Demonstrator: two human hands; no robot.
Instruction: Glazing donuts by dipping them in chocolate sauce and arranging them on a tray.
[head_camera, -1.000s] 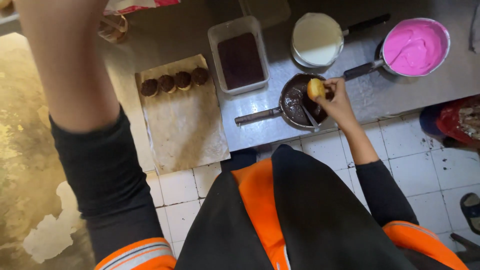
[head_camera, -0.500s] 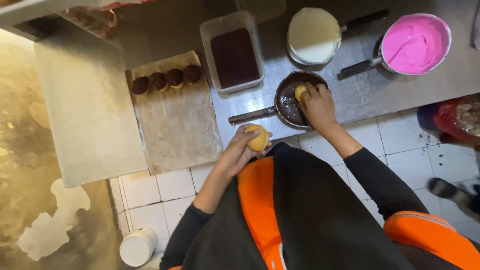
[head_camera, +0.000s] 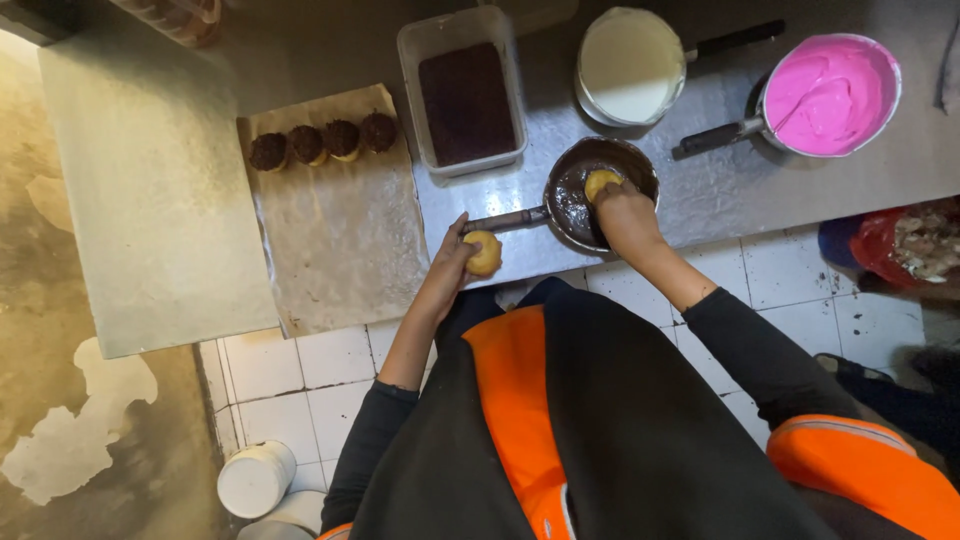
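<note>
a clear rectangular plastic container (head_camera: 463, 92) of dark brown filling is sitting on the steel counter. a red plastic bag (head_camera: 905, 245) is lying at the right edge. no labels, signs or screens are showing.

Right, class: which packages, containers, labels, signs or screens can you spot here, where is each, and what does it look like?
No labels, signs or screens show.
Clear plastic tub: rectangular, dark brown filling, on the counter beside the paper-lined tray.
White pot: round, on the floor, lower left.
Red bag: crumpled, at the right edge, below the counter.
</note>
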